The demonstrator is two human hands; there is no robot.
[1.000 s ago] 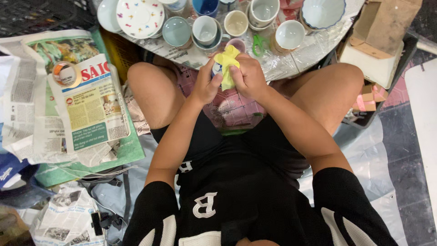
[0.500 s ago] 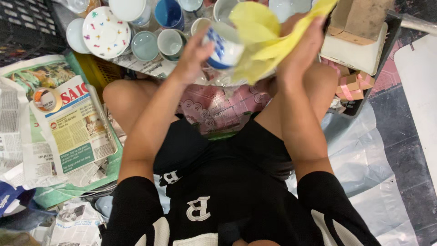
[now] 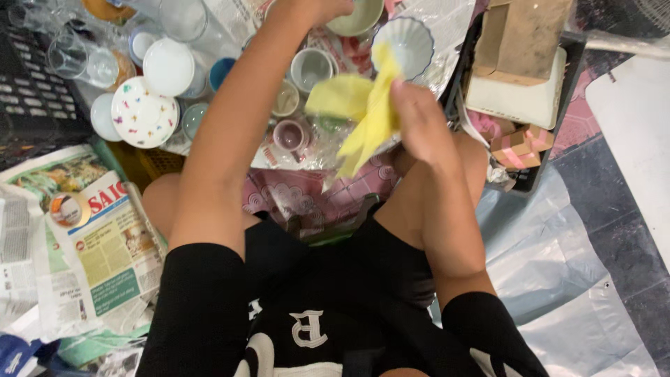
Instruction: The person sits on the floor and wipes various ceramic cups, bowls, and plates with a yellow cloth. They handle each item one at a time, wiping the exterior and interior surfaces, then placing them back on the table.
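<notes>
Now the right hand (image 3: pixel 419 119) clasps a yellow cloth (image 3: pixel 363 115) in its grip; left hand's (image 3: pixel 310 8) grip unclear.

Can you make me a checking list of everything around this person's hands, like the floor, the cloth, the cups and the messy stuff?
Surface: floor covered with clear plastic sheet and newspapers.
Job's things: yellow cloth, crumpled, in the right hand.
Clutter: speckled plate, white plate, pink cup, scalloped white bowl, drinking glasses, cardboard boxes.
Grippers: right hand shut on the cloth; left hand reaches up, mostly cut off by the frame edge.
Cables: nothing seen.
Surroundings: black crate at left, dark floor tiles at right.
</notes>
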